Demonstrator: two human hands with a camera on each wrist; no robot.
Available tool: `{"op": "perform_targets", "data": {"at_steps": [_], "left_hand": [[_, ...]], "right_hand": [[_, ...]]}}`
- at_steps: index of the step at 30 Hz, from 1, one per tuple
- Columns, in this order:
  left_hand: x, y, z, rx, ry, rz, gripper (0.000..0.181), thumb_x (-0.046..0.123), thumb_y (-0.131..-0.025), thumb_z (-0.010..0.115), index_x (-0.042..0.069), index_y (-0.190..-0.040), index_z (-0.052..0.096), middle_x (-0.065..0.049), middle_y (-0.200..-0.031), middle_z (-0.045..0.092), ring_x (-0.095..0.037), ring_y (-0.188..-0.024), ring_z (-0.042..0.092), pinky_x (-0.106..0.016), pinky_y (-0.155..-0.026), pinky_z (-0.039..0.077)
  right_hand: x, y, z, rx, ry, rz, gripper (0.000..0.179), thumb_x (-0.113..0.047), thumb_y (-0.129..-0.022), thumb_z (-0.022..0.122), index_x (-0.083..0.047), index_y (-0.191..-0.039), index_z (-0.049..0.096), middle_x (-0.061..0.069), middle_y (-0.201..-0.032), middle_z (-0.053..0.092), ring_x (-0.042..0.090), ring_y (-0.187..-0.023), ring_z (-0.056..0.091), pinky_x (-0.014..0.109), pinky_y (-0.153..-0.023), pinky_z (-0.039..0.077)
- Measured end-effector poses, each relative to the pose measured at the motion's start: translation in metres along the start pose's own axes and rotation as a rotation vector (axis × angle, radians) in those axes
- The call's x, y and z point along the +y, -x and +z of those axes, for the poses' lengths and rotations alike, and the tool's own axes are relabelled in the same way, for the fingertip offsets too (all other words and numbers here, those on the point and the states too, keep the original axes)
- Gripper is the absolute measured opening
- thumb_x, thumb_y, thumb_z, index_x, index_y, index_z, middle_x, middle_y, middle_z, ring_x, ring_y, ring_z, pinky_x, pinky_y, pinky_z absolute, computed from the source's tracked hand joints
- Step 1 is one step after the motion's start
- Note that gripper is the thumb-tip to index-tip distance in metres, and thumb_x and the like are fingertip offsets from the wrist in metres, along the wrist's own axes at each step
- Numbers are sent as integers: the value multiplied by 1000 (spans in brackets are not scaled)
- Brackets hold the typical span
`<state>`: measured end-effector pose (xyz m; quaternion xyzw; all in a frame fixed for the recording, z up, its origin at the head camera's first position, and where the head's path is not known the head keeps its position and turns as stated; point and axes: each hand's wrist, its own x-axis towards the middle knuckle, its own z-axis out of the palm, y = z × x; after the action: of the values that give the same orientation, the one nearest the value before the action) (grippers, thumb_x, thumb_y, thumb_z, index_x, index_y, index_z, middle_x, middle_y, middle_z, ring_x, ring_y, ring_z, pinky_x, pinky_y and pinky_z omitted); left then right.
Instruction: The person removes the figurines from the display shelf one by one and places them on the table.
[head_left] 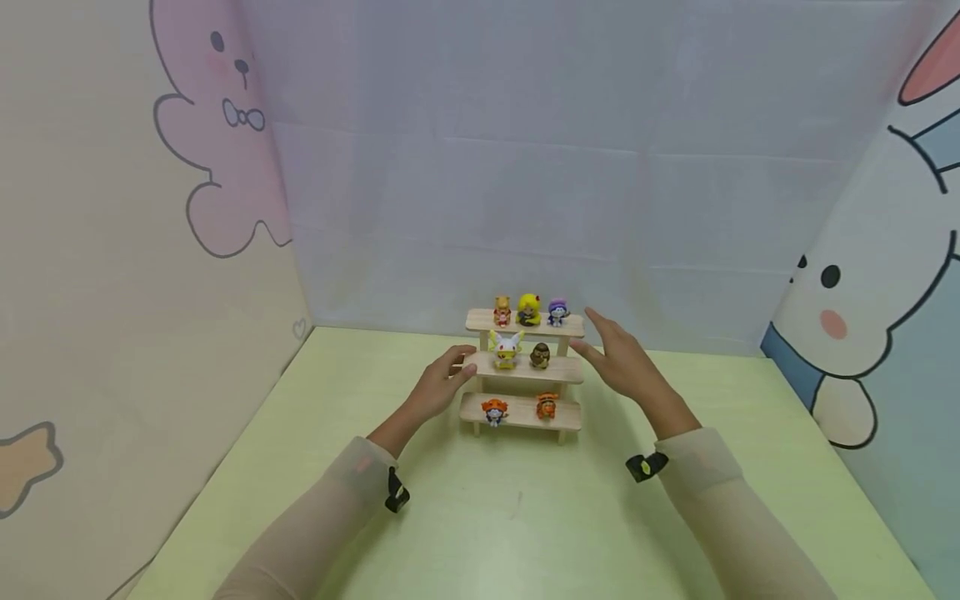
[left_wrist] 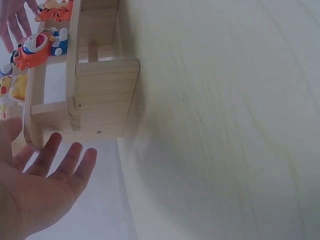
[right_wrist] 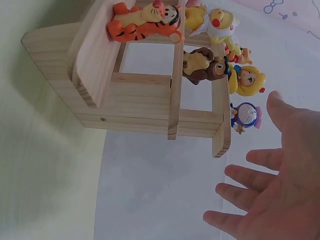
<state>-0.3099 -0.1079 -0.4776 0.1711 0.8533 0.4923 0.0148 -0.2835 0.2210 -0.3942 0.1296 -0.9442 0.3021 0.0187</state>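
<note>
A three-tier wooden display stand [head_left: 566,372] holds several small toy figures. On its top tier are a bear figure [head_left: 502,312], a yellow-haired figure [head_left: 528,312] and a blue cat figure [head_left: 557,314]. The middle tier bears a yellow figure with a white hood [head_left: 506,353] and a brown owl figure [right_wrist: 202,66]. Below them are an orange-hooded figure [left_wrist: 35,49] and a tiger figure [right_wrist: 142,24]. My left hand [head_left: 437,388] is at the stand's left end, fingers spread loosely beside the middle tier. My right hand [head_left: 624,360], fingers extended and holding nothing, hovers beside the upper right end.
The stand is on a pale green tabletop [head_left: 480,517]. Behind it rises a pale cloth backdrop [head_left: 465,183]. Side walls bear a pink cartoon animal [head_left: 217,150] at left and a white rabbit [head_left: 862,308] at right.
</note>
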Motion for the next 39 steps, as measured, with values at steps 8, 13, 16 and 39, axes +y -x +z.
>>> {"op": "perform_targets", "data": {"at_steps": [8,13,16,39], "left_hand": [[-5,-7,6,80,257,-38,41,26,-103,65,11,-141,60,-18,-126,64,-31,-110,67,-49,-87,62],[-5,-8,9,86,410,-88,39,17,-102,67,6,-139,60,-15,-115,60,-23,-96,65,-48,-88,62],[-5,-10,11,90,460,-106,38,14,-102,67,5,-138,59,-11,-108,58,-19,-91,65,-49,-89,62],[-15,-13,17,52,748,-113,31,7,-103,63,2,-133,55,-3,-92,47,-16,-77,64,-29,-70,61]], "right_hand": [[-2,-14,2,85,-55,-53,69,-42,-110,48,-3,-163,25,24,-164,31,46,-150,29,63,-121,27],[-1,-23,3,150,-119,-94,60,-31,-110,52,1,-158,34,24,-159,41,42,-146,39,58,-119,35],[0,-28,3,176,-172,-104,58,-28,-109,55,0,-157,38,23,-157,45,40,-143,44,55,-117,40],[-2,-61,-1,69,-397,-55,55,-19,-102,69,0,-150,50,21,-146,56,38,-134,56,54,-110,47]]}}
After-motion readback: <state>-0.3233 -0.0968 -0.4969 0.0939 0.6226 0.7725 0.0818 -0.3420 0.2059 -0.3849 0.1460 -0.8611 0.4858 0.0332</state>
